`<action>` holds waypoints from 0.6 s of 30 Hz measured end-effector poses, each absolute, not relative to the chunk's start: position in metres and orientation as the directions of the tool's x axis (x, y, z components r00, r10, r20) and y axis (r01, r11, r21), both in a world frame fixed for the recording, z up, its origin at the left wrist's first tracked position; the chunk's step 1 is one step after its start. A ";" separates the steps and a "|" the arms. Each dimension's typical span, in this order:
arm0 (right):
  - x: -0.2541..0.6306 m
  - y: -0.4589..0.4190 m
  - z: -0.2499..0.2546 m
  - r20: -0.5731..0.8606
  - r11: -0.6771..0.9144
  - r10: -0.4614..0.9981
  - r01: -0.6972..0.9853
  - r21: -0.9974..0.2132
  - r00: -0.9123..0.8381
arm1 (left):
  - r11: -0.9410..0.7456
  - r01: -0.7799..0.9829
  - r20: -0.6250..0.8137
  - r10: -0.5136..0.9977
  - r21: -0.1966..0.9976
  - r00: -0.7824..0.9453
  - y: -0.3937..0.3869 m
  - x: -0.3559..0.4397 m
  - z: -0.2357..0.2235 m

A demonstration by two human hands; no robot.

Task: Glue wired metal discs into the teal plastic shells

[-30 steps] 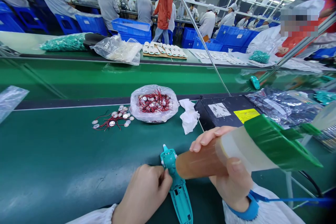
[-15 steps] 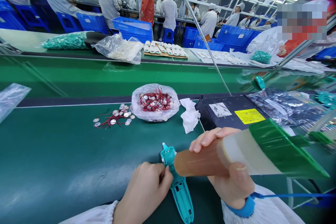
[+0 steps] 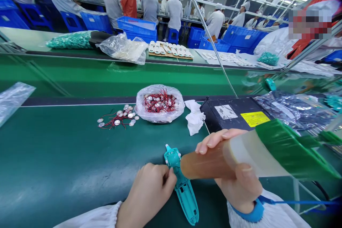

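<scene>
My right hand point(image 3: 237, 171) is wrapped round a glue syringe point(image 3: 208, 162), a thick barrel with brownish contents, a whitish part and a green cap. It is tilted, with its brown end towards the teal plastic casing point(image 3: 187, 199). That end hides any tip. The open casing half lies on the green bench, its narrow white-tipped end pointing away from me. My left hand point(image 3: 151, 188) pinches the casing's left edge near the upper part, fingers closed. The fingertips hide whatever small part may be under them.
Behind the casing stands a plastic bag point(image 3: 160, 114) of red-wired metal discs, with several loose discs point(image 3: 117, 119) to its left. White tissue point(image 3: 195, 117) and a black box point(image 3: 227, 112) are on the right. A slanting metal rod point(image 3: 208, 32) crosses the view. Co-workers sit beyond.
The whole view has shifted slightly. Both hands, the syringe and the casing keep nearly the same positions relative to each other. A person in red in the background has moved left.
</scene>
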State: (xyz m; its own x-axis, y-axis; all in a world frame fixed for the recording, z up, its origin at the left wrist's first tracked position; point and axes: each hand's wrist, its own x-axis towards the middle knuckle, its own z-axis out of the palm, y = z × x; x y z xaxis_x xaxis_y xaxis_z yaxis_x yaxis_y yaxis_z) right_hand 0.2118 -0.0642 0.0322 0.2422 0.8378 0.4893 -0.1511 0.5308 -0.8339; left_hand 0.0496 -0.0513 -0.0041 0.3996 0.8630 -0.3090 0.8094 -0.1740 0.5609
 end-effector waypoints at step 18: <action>0.216 -0.064 0.033 0.442 0.472 0.864 -0.082 -0.878 0.240 | -0.205 0.806 -0.264 0.876 0.556 0.404 -0.045 0.054 -0.005</action>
State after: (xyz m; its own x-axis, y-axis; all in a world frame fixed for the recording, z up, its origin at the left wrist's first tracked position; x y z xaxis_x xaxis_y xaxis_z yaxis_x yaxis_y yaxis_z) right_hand 0.2161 -0.0642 0.0333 0.2397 0.8644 0.4419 -0.0820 0.4716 -0.8780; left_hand 0.0537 -0.0450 -0.0051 0.4044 0.8756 -0.2640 0.8059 -0.2047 0.5556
